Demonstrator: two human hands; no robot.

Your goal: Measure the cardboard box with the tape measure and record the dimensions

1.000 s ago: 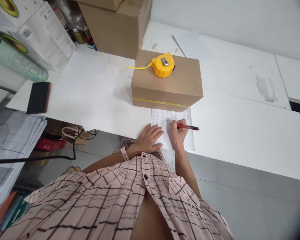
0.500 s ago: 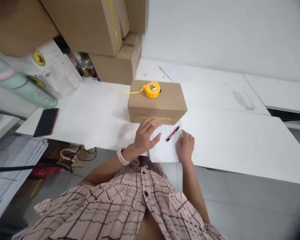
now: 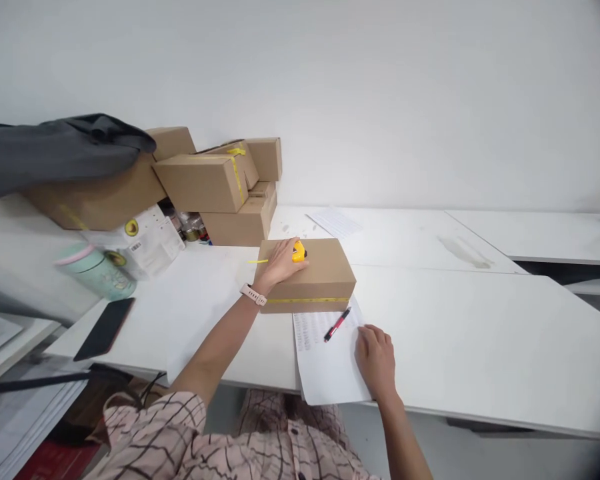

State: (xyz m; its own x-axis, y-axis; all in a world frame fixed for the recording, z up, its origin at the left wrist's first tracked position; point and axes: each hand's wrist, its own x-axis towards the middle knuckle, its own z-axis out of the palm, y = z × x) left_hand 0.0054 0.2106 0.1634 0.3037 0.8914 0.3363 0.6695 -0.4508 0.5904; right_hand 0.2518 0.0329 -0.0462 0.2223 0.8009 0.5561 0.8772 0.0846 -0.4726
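Note:
On top of a closed cardboard box (image 3: 315,273) lies a yellow tape measure (image 3: 299,251), with a short length of its blade pulled out to the left. My left hand (image 3: 283,263), with a pale pink watch at the wrist, is closed over the tape measure and hides much of it. My right hand (image 3: 377,360) rests on the table at the right edge of a printed sheet (image 3: 327,373), its fingers loosely curled with nothing visible in them. Between the box and that hand, a red and black pen (image 3: 337,325) lies on the sheet.
Several cardboard boxes (image 3: 240,223) are stacked at the back left. A mint-green bottle (image 3: 97,273) and a dark phone (image 3: 105,328) are at the left of the white table (image 3: 455,333). Another sheet (image 3: 334,221) lies near the wall.
My left hand has moved up and forward from in front of the box onto the tape measure. The view has tilted up. My right hand stays beside the sheet.

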